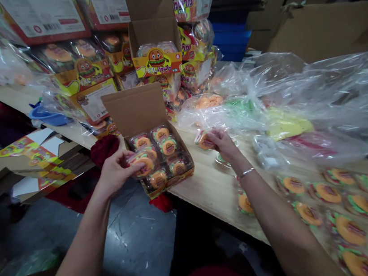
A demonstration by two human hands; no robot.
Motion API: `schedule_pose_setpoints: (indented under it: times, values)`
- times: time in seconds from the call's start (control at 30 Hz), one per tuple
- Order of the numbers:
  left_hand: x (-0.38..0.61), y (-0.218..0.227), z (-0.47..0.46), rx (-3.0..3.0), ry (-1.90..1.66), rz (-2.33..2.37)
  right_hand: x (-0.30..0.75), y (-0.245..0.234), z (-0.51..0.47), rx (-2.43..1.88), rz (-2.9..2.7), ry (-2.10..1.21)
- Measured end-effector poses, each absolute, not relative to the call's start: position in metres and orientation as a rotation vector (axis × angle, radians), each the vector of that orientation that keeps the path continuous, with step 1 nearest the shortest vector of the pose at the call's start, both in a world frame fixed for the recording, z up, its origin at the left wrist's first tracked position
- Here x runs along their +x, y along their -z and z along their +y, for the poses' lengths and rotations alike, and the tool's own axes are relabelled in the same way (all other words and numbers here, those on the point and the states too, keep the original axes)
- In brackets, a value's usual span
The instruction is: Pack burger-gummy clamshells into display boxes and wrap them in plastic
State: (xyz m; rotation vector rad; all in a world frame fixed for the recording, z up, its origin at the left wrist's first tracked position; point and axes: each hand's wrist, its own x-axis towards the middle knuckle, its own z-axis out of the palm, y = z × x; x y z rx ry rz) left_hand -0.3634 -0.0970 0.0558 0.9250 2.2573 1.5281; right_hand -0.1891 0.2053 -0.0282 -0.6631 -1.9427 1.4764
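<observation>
My left hand point(119, 170) grips a packaged toy burger point(145, 162) over the left side of an open display box point(188, 172). Inside that box sit several more burgers in clear plastic packs, and its brown lid point(136, 110) stands up at the back. To the right of the box, my right hand point(223, 145) pinches another packaged burger point(204, 140) just above the table. A further pack point(222, 160) lies partly hidden beneath my right hand.
Several packaged burgers point(325, 192) lie spread over the wooden table point(208, 198) at right. Clear plastic bags point(285, 84) heap along its far side. Wrapped display boxes point(87, 73) are stacked behind, near another open box point(157, 64). Flat printed cardboard point(38, 161) lies at left.
</observation>
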Motion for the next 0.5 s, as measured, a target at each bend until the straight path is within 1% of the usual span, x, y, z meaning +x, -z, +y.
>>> schedule_pose_setpoints:
  times: [0.07,0.1,0.17,0.23,0.3,0.37,0.5]
  values:
    - [-0.367,-0.065,-0.092,1.160,-1.298,2.255,-0.205,0.023,0.181,-0.423,-1.786,-1.691]
    - [-0.368,-0.070,-0.086,1.306,-1.152,2.229,-0.214,0.022,0.170,-0.314,-1.803,-1.719]
    - [-0.366,-0.079,-0.067,1.563,-0.796,2.103,-0.228,0.022,0.151,-0.158,-1.979,-1.655]
    - [-0.362,-0.083,-0.045,1.676,-0.465,1.965,-0.234,0.024,0.143,-0.095,-2.184,-1.540]
    - [-0.361,-0.081,-0.026,1.687,-0.262,1.917,-0.232,0.025,0.145,-0.101,-2.304,-1.460]
    - [-0.363,-0.076,-0.014,1.695,-0.195,1.923,-0.229,0.024,0.152,-0.088,-2.366,-1.435]
    - [-0.371,-0.064,-0.017,1.701,-0.286,1.947,-0.226,0.025,0.158,-0.051,-2.422,-1.397]
